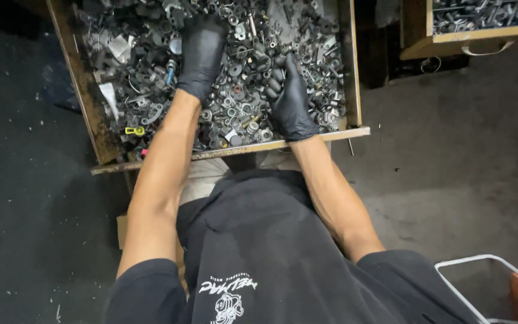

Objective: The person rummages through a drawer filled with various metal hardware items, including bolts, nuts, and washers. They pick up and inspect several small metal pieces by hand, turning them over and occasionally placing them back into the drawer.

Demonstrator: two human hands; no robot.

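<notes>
Black cloth of the person's shirt [259, 252] fills the near edge, with a white wire frame [475, 264] low on the right. Beyond it, 2 bare forearms reach into a shallow wooden tray [223, 153] heaped with small metal parts [241, 111]: nuts, washers, bolts. The right hand [289, 96], in a black glove, rests nearer, fingers curled into the heap; whether it grips anything I cannot tell. The left hand [201, 57], gloved too, lies farther in, palm down, fingers spread flat on the parts. A yellow clip [134, 130] sits near the tray's left wall. A 2nd wooden tray [451, 39] of hardware stands far right.
</notes>
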